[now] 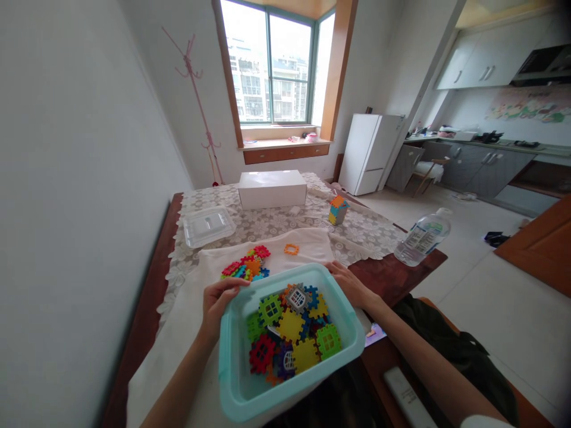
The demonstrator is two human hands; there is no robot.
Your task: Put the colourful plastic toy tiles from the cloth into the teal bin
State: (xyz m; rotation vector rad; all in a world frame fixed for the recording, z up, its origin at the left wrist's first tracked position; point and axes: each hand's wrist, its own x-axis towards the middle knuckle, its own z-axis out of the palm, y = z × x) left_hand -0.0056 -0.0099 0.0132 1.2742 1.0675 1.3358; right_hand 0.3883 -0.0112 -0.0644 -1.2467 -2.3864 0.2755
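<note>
I hold a light teal plastic tub tilted toward me above the table's near edge. My left hand grips its far left corner and my right hand grips its far right rim. Inside lie several colourful interlocking plastic tiles: yellow, green, red, blue, grey. Beyond the tub, a small heap of the same tiles rests on a white cloth, with a single orange tile lying apart from it.
A clear lid, a white box and a small assembled block cube sit on the lace-covered table. A water bottle lies at the right edge. White wall stands close on the left; open floor lies to the right.
</note>
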